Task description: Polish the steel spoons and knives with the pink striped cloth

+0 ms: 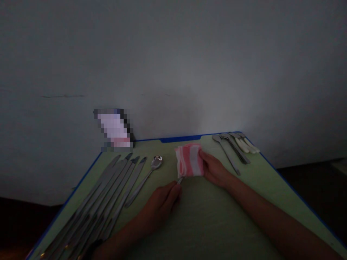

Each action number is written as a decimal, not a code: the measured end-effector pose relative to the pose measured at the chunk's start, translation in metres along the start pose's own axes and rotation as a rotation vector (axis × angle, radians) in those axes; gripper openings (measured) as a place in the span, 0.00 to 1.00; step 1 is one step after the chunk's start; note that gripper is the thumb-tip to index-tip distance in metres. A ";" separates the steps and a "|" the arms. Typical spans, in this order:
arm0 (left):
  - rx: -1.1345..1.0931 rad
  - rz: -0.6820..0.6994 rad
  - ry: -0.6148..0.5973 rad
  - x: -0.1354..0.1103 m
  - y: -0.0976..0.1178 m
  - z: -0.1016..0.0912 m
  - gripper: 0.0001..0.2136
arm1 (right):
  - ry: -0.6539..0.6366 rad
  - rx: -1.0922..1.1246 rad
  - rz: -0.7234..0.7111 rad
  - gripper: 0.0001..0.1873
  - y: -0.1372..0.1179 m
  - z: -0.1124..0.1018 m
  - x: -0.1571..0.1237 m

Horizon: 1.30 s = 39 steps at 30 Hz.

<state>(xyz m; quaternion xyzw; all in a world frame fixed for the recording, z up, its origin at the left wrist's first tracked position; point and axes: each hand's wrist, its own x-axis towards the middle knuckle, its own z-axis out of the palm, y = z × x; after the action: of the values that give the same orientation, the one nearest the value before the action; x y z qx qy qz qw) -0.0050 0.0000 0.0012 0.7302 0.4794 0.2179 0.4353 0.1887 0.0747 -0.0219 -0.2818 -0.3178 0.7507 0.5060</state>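
My right hand [215, 169] is closed on a folded cloth [191, 160] with pink and white stripes. Just below the cloth, the fingers of my left hand [164, 200] grip a thin piece of metal cutlery [180, 180]. Its upper end is hidden inside the cloth, so I cannot tell whether it is a spoon or something else. Left of the cloth, a shiny spoon [156, 163] lies by itself on the green tabletop [206, 216]. Several table knives [108, 187] lie side by side further left, partly behind my left forearm.
On the right of the table lie a single long spoon [226, 154], a stack of spoons [235, 148] and several utensils with white handles [245, 145]. A blurred-out phone-like device [114, 128] leans against the grey wall [173, 65] at the back left.
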 end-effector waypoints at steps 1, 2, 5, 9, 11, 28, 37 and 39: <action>0.006 0.004 -0.005 0.000 -0.001 0.000 0.16 | -0.013 -0.028 -0.009 0.13 0.000 0.000 -0.001; 0.008 0.008 -0.011 0.000 -0.001 0.001 0.16 | -0.022 -0.056 -0.019 0.13 0.000 0.001 -0.002; 0.009 0.017 -0.029 0.000 0.000 0.000 0.16 | -0.038 -0.111 -0.037 0.13 0.000 0.000 -0.004; 0.034 0.019 -0.037 -0.001 0.001 -0.001 0.16 | -0.035 -0.136 -0.055 0.11 0.001 -0.002 -0.003; 0.047 0.019 -0.029 -0.001 0.002 -0.001 0.16 | -0.034 -0.147 -0.049 0.11 0.001 -0.003 -0.003; 0.036 -0.004 -0.026 -0.001 0.003 -0.001 0.17 | 0.067 -0.046 0.050 0.09 -0.002 -0.001 -0.001; -0.032 -0.016 0.014 -0.002 0.006 -0.001 0.17 | -0.047 -0.202 -0.053 0.12 0.000 -0.005 -0.004; -0.036 -0.015 0.026 -0.002 0.005 -0.001 0.17 | -0.056 -0.216 -0.046 0.12 0.000 -0.005 -0.004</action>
<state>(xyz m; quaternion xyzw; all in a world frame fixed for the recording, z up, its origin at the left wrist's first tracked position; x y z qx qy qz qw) -0.0044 -0.0024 0.0058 0.7157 0.4865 0.2328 0.4437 0.1942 0.0719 -0.0247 -0.3062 -0.4174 0.7078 0.4807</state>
